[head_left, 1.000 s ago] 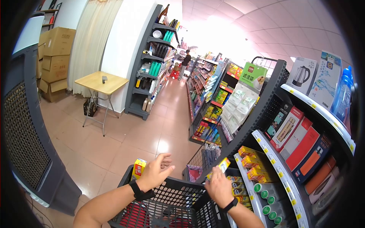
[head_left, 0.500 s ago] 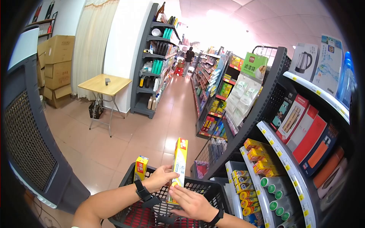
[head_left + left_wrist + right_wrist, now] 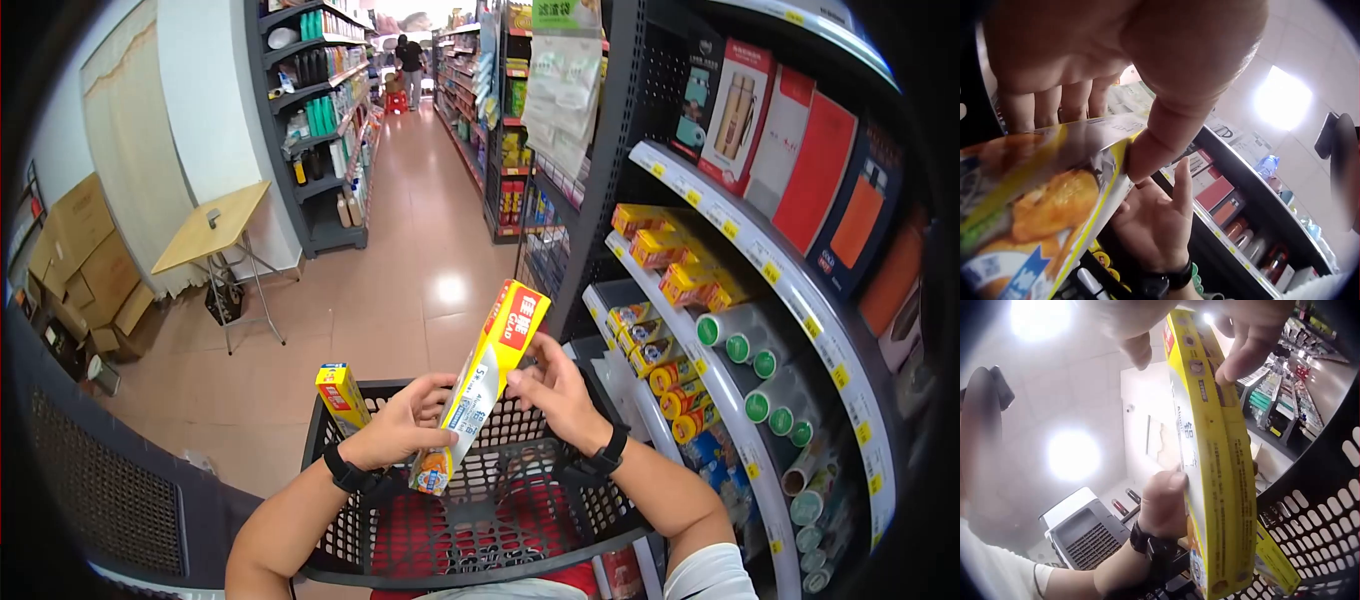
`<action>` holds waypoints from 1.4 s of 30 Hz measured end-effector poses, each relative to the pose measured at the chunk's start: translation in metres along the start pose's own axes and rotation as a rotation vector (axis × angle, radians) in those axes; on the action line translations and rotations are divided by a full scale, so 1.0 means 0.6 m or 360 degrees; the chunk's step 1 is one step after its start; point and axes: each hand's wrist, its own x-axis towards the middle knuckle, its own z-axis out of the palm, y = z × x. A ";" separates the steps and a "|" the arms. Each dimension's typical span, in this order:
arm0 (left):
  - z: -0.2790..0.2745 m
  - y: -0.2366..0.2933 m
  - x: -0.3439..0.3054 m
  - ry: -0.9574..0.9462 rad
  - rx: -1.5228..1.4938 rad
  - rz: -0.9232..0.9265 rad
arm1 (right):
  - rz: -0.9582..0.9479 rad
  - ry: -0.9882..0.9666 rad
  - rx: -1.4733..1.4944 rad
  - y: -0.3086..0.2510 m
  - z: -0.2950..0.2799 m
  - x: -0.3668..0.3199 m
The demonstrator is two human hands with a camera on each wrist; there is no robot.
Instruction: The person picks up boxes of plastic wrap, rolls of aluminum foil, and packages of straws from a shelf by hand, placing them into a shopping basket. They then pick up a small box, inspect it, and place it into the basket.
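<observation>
In the head view, a yellow and silver Glad aluminum foil box [image 3: 483, 390] stands tilted over the black shopping basket [image 3: 400, 578]. My left hand [image 3: 400, 425] grips its lower part, thumb across the silver face and fingers behind. At the upper right edge is my right hand [image 3: 563, 400], its fingertips touching the box and its thumb held loosely apart. The right wrist view shows the foil box [image 3: 1225, 481] from its yellow side, between both hands. A second yellow box [image 3: 343, 398] stands upright in the basket's far left corner.
To the right, shelves bear yellow boxes [image 3: 690, 275], green-capped rolls [image 3: 740, 340] and bottle boxes [image 3: 738, 115]. A folding table [image 3: 215, 225] stands left of the aisle [image 3: 410, 190], with a grey slatted unit [image 3: 110, 490] at near left. A person [image 3: 408, 65] is far down the aisle.
The foil box has come from the right shelf side to over the basket, then tilted rightward. The left hand has taken hold of it. The right hand has loosened and shifted up its edge.
</observation>
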 end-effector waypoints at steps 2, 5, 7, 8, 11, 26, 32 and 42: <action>0.000 0.002 0.002 -0.0087 0.0150 -0.0030 | 0.0017 0.0086 0.0130 -0.006 0.000 0.004; -0.004 -0.005 0.005 -0.0080 0.0331 0.0011 | 0.0124 0.0043 0.0186 -0.006 -0.003 0.005; -0.003 -0.007 0.002 0.0145 0.0561 0.0115 | 0.0129 0.0115 0.0178 0.001 0.010 0.002; -0.001 0.000 0.001 0.0254 0.0699 0.0178 | 0.0138 0.0100 0.0191 0.008 0.011 0.003; 0.004 0.016 -0.001 0.0502 0.0702 0.0356 | 0.0028 0.0014 -0.0069 0.031 0.008 0.002; -0.012 0.067 -0.035 0.0208 0.1786 0.0635 | 0.0093 -0.0536 -0.0889 0.043 0.045 -0.014; -0.074 0.064 -0.052 0.0779 0.1927 0.0511 | -0.0001 -0.0611 -0.1124 0.055 0.028 -0.016; -0.110 0.069 -0.063 0.0768 0.2063 0.0179 | 0.0021 -0.0703 -0.1178 0.056 0.026 -0.017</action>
